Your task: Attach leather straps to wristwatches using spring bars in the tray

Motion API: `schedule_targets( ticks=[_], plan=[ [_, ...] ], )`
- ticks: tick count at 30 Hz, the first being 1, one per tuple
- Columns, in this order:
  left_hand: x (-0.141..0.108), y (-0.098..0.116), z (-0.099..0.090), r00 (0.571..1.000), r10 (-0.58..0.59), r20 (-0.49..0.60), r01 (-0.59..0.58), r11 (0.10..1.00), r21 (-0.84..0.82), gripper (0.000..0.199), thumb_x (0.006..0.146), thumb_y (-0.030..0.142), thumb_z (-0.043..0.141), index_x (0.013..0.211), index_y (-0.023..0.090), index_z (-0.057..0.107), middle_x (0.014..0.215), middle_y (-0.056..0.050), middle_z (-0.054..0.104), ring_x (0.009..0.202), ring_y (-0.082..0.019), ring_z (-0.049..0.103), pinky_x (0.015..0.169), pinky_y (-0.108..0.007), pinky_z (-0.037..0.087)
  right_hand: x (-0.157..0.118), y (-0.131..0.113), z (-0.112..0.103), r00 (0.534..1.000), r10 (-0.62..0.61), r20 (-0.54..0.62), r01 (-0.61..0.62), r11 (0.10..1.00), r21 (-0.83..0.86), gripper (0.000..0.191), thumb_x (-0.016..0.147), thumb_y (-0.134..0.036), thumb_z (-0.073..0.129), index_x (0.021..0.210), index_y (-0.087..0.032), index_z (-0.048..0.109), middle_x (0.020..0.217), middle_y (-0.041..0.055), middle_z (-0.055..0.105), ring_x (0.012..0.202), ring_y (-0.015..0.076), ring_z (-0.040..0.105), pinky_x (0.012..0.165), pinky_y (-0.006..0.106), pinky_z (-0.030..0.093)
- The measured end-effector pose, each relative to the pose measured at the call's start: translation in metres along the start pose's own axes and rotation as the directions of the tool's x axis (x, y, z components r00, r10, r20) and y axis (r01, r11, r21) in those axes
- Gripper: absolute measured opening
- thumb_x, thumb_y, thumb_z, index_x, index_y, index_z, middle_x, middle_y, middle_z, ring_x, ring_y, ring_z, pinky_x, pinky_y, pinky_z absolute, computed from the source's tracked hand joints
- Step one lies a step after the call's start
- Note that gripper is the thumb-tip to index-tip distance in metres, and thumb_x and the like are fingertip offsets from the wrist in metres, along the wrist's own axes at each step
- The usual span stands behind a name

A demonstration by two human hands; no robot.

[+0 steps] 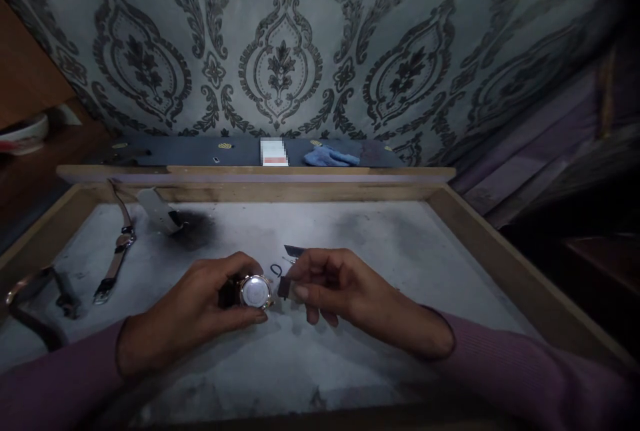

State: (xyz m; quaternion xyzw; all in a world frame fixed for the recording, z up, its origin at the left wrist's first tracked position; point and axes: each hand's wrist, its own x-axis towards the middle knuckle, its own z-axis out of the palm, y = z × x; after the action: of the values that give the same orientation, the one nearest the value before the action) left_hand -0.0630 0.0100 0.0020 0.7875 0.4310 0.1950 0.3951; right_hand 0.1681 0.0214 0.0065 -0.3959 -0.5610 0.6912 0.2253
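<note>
My left hand (200,301) holds a round watch (255,293) between thumb and fingers, its shiny metal face turned up toward the camera. Close to its right, my right hand (340,284) pinches a small dark brown piece (285,287), which looks like the end of a strap. The piece and the watch are apart. Just beyond them a small black loop (276,271) lies on the white surface. A dark flat blade-like strip (294,251) and a thin metal tool (289,260) are partly hidden behind my right fingers.
A wooden rim (300,192) surrounds the white work surface. At left lie a strap watch (120,244), a curved dark strap (37,324) and a pale stand-like object (157,209). Behind the rim are a blue cloth (331,156) and a white box (273,152).
</note>
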Motion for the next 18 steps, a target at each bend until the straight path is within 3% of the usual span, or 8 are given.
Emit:
schedule_targets(
  ticks=[11, 18],
  plan=[
    [0.000, -0.001, 0.004, 0.999, -0.028, -0.016, 0.029, 1.000, 0.002, 0.017, 0.081, 0.029, 0.067, 0.089, 0.018, 0.057, 0.069, 0.005, 0.056, 0.058, -0.010, 0.050, 0.052, -0.020, 0.037, 0.001, -0.004, 0.003, 1.000, 0.027, 0.006, -0.026, 1.000, -0.007, 0.027, 0.080, -0.037, 0.069, 0.087, -0.012, 0.063, 0.053, -0.0052, 0.054, 0.045, 0.0035, 0.039, 0.042, 0.017, 0.026],
    [-0.002, 0.003, 0.010, 0.997, 0.054, -0.062, -0.049, 0.995, 0.088, 0.019, 0.083, 0.034, 0.066, 0.084, 0.018, 0.055, 0.065, 0.006, 0.054, 0.053, -0.009, 0.047, 0.050, -0.019, 0.035, 0.000, 0.000, 0.010, 0.997, -0.040, 0.064, 0.040, 0.999, 0.014, 0.023, 0.082, -0.035, 0.068, 0.086, -0.013, 0.062, 0.068, -0.0024, 0.058, 0.054, 0.0049, 0.051, 0.052, 0.019, 0.040]
  ],
)
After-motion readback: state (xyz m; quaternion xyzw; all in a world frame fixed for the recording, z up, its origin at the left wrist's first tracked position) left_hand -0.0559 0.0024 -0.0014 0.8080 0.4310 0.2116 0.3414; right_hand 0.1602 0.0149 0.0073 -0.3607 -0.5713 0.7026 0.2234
